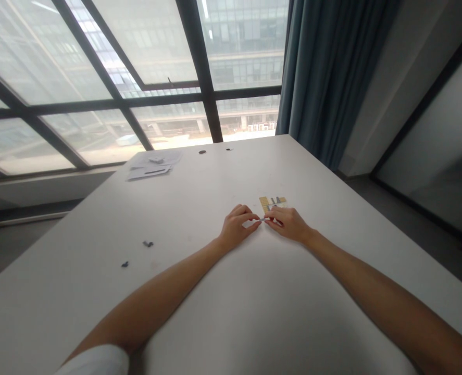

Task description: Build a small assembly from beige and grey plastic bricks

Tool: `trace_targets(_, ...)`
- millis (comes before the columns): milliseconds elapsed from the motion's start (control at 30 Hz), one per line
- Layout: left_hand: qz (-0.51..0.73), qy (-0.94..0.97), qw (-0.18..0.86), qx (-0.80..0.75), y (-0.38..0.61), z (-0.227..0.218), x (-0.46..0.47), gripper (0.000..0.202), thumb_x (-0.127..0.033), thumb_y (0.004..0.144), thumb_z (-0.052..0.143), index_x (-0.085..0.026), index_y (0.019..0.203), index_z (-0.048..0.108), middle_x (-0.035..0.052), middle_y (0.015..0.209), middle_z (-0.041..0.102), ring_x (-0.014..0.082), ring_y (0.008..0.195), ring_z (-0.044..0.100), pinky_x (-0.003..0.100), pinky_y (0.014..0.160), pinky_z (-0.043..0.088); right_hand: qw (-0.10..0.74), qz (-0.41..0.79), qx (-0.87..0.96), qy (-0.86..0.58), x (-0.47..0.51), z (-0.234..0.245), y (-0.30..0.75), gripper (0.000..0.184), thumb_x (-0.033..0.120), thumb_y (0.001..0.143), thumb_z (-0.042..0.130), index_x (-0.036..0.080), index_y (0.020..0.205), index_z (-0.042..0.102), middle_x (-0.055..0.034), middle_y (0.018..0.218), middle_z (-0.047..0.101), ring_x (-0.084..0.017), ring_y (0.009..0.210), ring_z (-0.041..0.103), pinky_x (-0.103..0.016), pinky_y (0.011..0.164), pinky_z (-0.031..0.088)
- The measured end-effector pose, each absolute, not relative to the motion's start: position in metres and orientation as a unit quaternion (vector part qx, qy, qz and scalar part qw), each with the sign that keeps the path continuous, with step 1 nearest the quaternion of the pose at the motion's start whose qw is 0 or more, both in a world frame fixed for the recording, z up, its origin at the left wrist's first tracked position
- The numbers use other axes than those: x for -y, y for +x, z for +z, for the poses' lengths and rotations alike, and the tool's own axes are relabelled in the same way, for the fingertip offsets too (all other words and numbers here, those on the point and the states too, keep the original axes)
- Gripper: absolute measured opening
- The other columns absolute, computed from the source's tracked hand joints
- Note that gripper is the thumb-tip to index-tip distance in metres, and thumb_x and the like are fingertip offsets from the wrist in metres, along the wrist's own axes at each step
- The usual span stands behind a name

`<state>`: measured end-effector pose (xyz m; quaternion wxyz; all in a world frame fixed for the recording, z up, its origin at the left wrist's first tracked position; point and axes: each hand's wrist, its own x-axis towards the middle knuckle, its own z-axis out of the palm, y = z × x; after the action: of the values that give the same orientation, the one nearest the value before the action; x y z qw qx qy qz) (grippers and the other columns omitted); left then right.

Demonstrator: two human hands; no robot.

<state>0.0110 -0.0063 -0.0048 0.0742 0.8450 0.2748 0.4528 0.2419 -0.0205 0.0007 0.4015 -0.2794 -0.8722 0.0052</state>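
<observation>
Between the fingertips of both hands is a small, thin bluish piece (262,219), too small to make out its kind. My left hand (236,225) pinches its left end with thumb and forefinger. From the other side, my right hand (287,222) closes thumb and fingers on its right end. Just beyond the right hand lies a group of flat yellow strips (264,203), with some dark and pale bits among them. The right hand hides the near part of this group.
Sheets of paper (152,165) with a dark strip lie at the table's far left. Small dark pieces (148,244) rest left of my left arm. A round dark disc (202,152) is near the far edge of the white table (199,192). Windows and a blue curtain (324,78) stand behind.
</observation>
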Motion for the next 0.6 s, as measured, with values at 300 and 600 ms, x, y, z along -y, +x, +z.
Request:
trace_targets(300,0.457,0.846,0.070,-0.266,0.0121,-0.0018,0.0078,0.007,-0.029,0.088,0.071,-0.022,0.089,0.074,0.0028,0.078,0.062,0.0150,0.077,0.057,0.029,0.070,0.048,0.398,0.003,0.872,-0.283,0.0191,-0.0023,0.2427,0.012,0.025,0.099,0.053,0.020,0.097,0.064,-0.0032,0.080,0.066,-0.014,0.069,0.060,-0.025,0.067,0.046)
trace_targets(600,0.459,0.842,0.075,-0.272,0.0121,-0.0034,0.0069,0.008,-0.030,0.088,0.071,-0.022,0.089,0.074,0.0030,0.078,0.062,0.0153,0.077,0.057,0.030,0.070,0.049,0.403,0.002,0.872,-0.278,0.0204,0.0004,0.2422,0.011,0.024,0.099,0.053,0.021,0.096,0.064,-0.0030,0.081,0.067,-0.014,0.067,0.060,-0.026,0.065,0.045)
